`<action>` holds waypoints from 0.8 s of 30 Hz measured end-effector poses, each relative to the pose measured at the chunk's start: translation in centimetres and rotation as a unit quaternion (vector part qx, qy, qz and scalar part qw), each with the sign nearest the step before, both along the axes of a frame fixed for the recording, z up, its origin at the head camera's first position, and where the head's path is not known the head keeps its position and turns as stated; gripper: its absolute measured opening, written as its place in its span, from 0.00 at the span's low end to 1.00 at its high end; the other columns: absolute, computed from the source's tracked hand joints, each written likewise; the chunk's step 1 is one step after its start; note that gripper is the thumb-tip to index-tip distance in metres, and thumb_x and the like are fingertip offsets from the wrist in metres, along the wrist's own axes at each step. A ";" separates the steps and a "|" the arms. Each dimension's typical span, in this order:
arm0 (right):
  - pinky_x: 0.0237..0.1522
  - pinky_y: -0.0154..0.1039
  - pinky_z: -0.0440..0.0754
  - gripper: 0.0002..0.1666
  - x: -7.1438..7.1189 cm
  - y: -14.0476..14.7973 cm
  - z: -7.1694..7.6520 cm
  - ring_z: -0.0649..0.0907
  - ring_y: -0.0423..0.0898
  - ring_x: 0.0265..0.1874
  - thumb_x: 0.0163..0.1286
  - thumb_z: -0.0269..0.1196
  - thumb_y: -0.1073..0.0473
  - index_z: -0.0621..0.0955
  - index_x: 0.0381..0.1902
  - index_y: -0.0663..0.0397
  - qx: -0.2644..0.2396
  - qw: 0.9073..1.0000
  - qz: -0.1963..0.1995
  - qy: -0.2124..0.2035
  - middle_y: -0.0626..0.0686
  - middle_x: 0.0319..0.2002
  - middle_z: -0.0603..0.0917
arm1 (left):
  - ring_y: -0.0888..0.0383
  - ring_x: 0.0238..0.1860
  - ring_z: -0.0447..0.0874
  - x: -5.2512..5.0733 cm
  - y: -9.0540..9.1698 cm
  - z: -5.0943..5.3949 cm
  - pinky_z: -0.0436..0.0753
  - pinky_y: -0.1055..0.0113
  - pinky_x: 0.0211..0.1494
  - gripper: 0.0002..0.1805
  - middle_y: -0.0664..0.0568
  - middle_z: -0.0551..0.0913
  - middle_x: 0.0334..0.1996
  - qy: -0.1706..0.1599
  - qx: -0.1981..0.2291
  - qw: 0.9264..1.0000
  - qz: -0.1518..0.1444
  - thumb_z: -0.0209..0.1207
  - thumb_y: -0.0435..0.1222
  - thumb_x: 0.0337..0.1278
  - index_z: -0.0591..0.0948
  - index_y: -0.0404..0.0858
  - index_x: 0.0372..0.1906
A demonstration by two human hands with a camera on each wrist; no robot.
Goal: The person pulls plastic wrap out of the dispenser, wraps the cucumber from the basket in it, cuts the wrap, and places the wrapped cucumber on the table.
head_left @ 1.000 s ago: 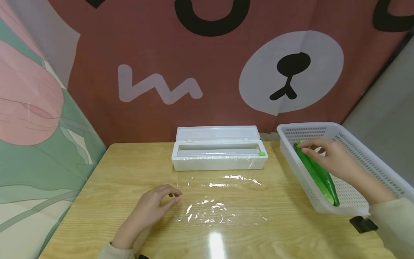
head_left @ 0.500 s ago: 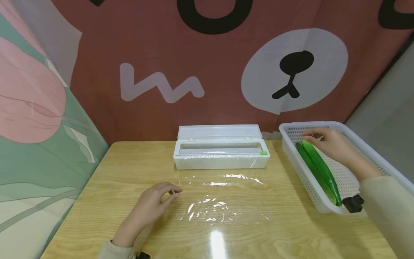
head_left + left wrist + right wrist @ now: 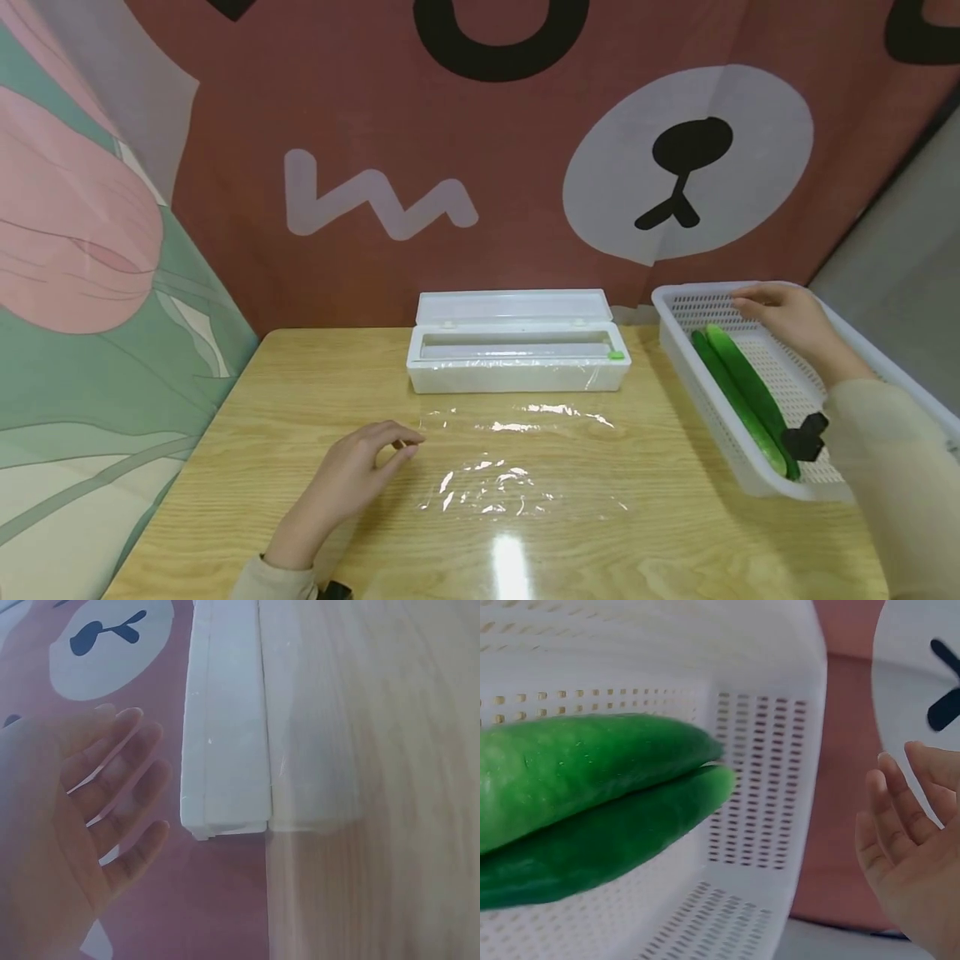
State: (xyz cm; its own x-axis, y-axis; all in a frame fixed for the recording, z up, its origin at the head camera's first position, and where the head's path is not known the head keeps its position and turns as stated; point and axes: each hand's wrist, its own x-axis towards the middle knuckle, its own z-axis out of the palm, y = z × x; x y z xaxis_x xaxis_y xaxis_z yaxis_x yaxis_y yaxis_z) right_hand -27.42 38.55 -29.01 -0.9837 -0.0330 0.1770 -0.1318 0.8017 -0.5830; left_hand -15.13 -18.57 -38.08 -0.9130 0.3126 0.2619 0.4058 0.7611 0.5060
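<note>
Two green cucumbers [image 3: 738,392] lie side by side along the left wall of a white perforated basket [image 3: 693,417]. Above the far part of that basket hovers my right hand [image 3: 795,321], its fingers loosely bent and holding nothing; in the right wrist view the hand [image 3: 915,840] shows apart from the cucumbers [image 3: 592,802]. My left hand [image 3: 356,467] stays over the table at the left edge of a clear sheet of plastic wrap [image 3: 502,483], fingers relaxed. In the left wrist view the hand [image 3: 97,802] is bare, with nothing between its fingers.
A white plastic wrap dispenser box [image 3: 517,379] with its lid raised stands at the back of the wooden table [image 3: 300,383]. A green slider [image 3: 615,355] sits at its right end. Printed fabric [image 3: 360,275] hangs behind the table.
My right hand has moved away from the cucumbers, toward the back right and over the basket. The cucumbers have shifted slightly in the basket. My left hand has hardly moved.
</note>
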 end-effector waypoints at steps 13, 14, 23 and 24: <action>0.30 0.33 0.77 0.31 -1.0 2.5 -3.8 0.73 0.24 0.31 0.80 0.49 0.54 0.69 0.63 0.81 -0.020 0.998 -0.005 -0.063 0.80 0.55 0.73 | 0.62 0.47 0.83 0.0 -0.4 0.1 0.81 0.54 0.51 0.08 0.71 0.83 0.42 0.010 -0.006 1.000 -0.008 0.64 0.40 0.64 0.87 0.51 0.46; 0.30 0.33 0.78 0.30 -1.0 2.7 -4.0 0.73 0.24 0.31 0.80 0.50 0.54 0.69 0.62 0.81 -0.019 0.998 -0.006 -0.064 0.80 0.55 0.73 | 0.63 0.47 0.83 0.0 -0.4 0.1 0.81 0.54 0.50 0.08 0.71 0.83 0.42 0.010 -0.007 1.000 -0.008 0.64 0.40 0.64 0.87 0.51 0.46; 0.42 0.50 0.82 0.33 -1.0 4.2 -5.6 0.82 0.60 0.43 0.80 0.48 0.53 0.64 0.65 0.82 -0.020 0.992 -0.017 -0.122 0.82 0.58 0.69 | 0.62 0.47 0.83 0.1 -0.4 0.0 0.81 0.55 0.50 0.08 0.71 0.83 0.42 0.005 -0.007 1.000 -0.008 0.65 0.40 0.64 0.87 0.51 0.47; 0.44 0.53 0.82 0.34 -1.0 4.3 -5.8 0.79 0.66 0.47 0.80 0.48 0.52 0.63 0.66 0.82 -0.025 0.990 -0.016 -0.135 0.82 0.59 0.68 | 0.62 0.47 0.83 0.1 -0.4 0.0 0.81 0.55 0.50 0.08 0.71 0.83 0.42 0.003 -0.007 1.000 -0.008 0.64 0.40 0.64 0.87 0.51 0.47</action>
